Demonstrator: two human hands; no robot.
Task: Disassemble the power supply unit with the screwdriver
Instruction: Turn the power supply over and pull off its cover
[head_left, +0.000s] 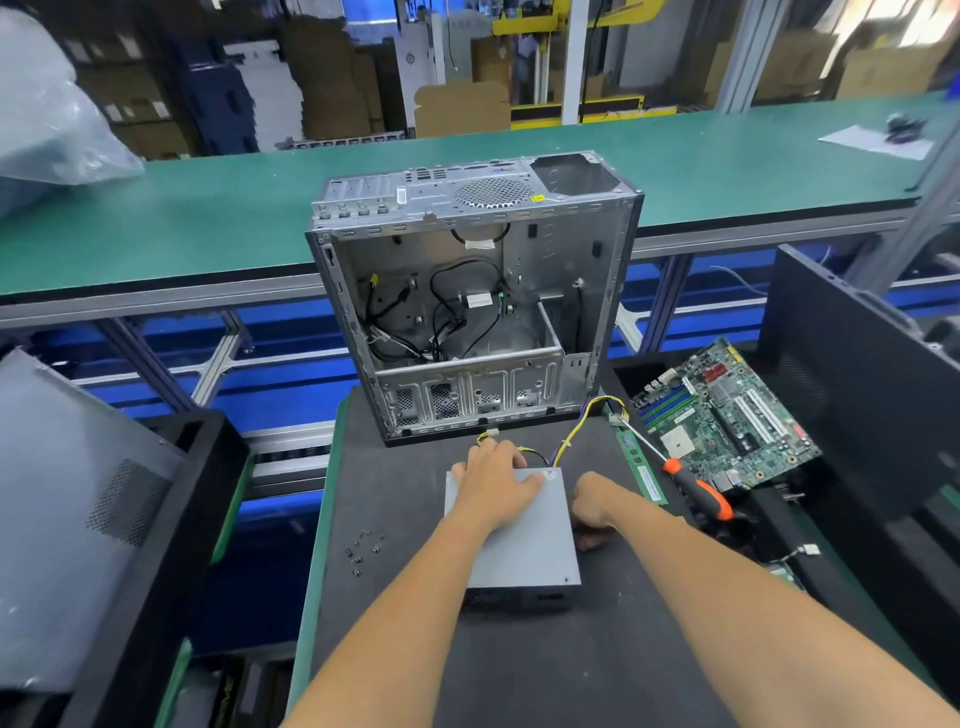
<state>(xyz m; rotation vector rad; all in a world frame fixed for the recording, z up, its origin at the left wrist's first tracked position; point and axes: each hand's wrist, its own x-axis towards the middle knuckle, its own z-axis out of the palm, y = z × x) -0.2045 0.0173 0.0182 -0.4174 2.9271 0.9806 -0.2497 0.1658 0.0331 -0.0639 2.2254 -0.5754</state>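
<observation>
A big open computer case of grey metal (470, 296) stands at the far end of the dark work mat (395, 519), with black wires hanging inside it. To the right a green circuit board (727, 415) leans in a black bin. A few tiny black screws (363, 548) lie on the mat to the left. The long screwdriver with the orange and black handle (696, 491) lies at the right edge of the mat, and no hand touches it. The flat grey metal power supply box (519, 540) lies in the middle of the mat, with yellow and black wires (571, 436) coming from its far end. The left hand (496, 483) rests flat on its top, fingers spread. The right hand (592, 506) curls around its right side.
</observation>
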